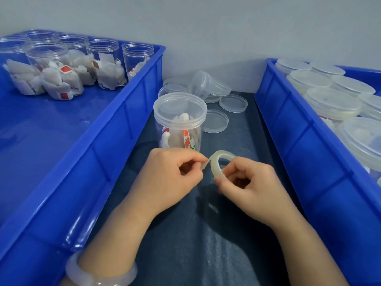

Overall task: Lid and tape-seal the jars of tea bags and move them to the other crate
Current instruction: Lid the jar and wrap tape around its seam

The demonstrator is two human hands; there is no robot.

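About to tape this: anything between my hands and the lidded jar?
Nothing visible. The lidded jar stands just beyond the left hand, pinching the tape end, and the right hand, gripping the tape roll.

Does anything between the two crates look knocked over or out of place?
Yes: behind the lidded jar, a stack of lids lies tipped on its side, while the loose lids around it lie flat. Nothing looks spilled or broken.

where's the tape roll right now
Head view, low centre: the tape roll is held between the left hand, pinching its free end, and the right hand gripping the roll, just in front of the lidded jar.
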